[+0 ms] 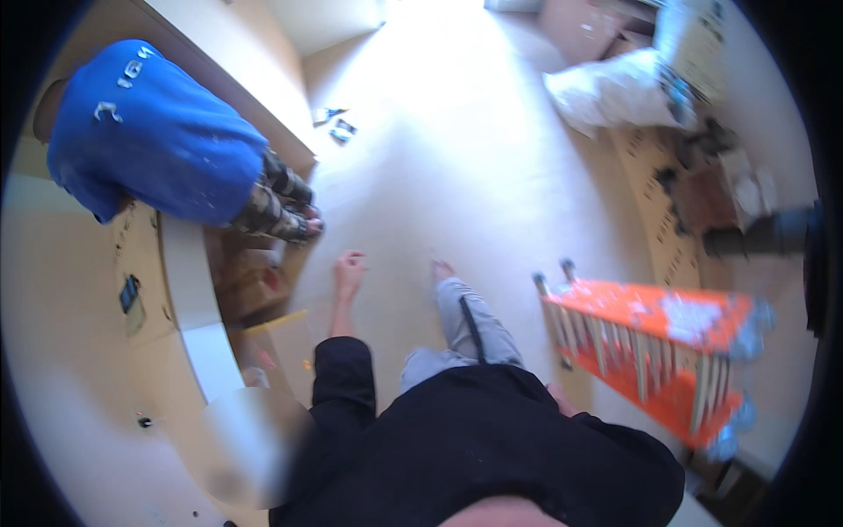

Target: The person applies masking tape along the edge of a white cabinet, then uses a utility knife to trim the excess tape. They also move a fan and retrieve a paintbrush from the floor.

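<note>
My left hand [349, 273] hangs over the pale floor [402, 178], with its fingers loosely bent and nothing visible in it. The floor lies under it, and a wooden cabinet carcass is to its left. Only a small part of my right hand [561, 398] shows beside my waist; the rest is hidden by my black sleeve and body. Nearest to that hand stands an orange folding stepladder [593, 323], its rails spotted with white. The hand appears apart from it. My leg in grey trousers [477, 323] is stretched forward on the floor.
A person in a blue shirt [164, 145] bends over the counter at left. A phone [130, 294] lies on its wooden surface. Small packets [342, 130] are on the floor ahead. At right are a white plastic sack [612, 92], cardboard boxes [579, 29] and a dark pipe-like object [754, 234].
</note>
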### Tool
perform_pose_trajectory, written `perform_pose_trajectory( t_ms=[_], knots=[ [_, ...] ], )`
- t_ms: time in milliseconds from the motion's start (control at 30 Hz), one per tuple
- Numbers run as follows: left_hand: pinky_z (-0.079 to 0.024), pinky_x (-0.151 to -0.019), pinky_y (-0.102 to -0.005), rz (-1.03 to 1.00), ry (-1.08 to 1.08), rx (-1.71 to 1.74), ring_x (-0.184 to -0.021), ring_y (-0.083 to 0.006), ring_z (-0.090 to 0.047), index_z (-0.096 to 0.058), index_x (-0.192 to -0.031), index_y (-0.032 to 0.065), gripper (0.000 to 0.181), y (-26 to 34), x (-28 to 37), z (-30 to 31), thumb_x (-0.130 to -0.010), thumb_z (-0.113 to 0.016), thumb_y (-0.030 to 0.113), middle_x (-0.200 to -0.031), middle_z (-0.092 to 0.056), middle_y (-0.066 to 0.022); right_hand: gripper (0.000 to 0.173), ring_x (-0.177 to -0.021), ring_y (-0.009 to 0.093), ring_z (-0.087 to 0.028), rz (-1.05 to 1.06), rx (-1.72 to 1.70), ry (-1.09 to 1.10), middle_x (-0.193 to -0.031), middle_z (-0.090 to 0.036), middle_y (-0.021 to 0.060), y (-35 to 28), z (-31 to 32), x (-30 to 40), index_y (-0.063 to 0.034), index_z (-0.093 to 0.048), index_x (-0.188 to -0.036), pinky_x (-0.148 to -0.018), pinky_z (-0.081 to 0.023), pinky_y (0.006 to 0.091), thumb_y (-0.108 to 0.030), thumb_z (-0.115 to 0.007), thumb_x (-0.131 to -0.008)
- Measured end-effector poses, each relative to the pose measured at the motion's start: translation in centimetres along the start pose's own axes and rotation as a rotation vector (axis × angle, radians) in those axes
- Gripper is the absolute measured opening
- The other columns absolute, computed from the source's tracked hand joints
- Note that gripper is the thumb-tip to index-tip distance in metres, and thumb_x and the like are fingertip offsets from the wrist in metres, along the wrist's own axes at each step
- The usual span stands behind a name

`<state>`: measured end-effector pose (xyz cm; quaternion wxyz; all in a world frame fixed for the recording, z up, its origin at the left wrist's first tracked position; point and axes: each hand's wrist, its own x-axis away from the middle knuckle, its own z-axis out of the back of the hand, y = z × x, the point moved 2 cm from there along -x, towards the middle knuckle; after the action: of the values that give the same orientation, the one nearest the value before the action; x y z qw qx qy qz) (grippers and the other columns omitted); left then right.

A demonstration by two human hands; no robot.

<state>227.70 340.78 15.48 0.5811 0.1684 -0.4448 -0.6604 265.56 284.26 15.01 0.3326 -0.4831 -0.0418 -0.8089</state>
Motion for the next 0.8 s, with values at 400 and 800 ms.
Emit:
perform_pose_trajectory(
  t_ms=[400, 800],
  knots=[
    [-0.056, -0.059, -0.0269, 0.46, -0.194, 0.324, -0.07, -0.0139, -0.071, -0.071, -0.103, 0.003, 0.016, 4.6, -53.0, -2.8, -0.09, -0.065, 0.01, -0.083, -0.072, -0.0063, 0.029, -0.076, 0.037, -0.066, -0.091, -0.352, 0.592, -0.081, -0.066, 0.0207, -32.8, 30.1, -31.5, 0.0018, -0.065, -0.091, -0.071, -0.051, 0.0477, -0.026, -0.059, -0.096],
    [-0.064, -0.059, -0.0351, 1.038, 0.52, 0.315, -0.074, -0.0274, -0.073, -0.066, -0.109, -0.0108, 0.053, -10.1, -107.7, -22.0, -0.089, -0.074, 0.037, -0.106, -0.068, -0.0205, 0.049, -0.13, 0.036, -0.049, -0.235, 0.043, 0.513, -0.137, -0.057, 0.0155, -56.5, 33.1, -100.9, -0.0052, -0.058, -0.131, -0.107, -0.037, 0.0478, -0.038, -0.032, -0.105]
  ],
)
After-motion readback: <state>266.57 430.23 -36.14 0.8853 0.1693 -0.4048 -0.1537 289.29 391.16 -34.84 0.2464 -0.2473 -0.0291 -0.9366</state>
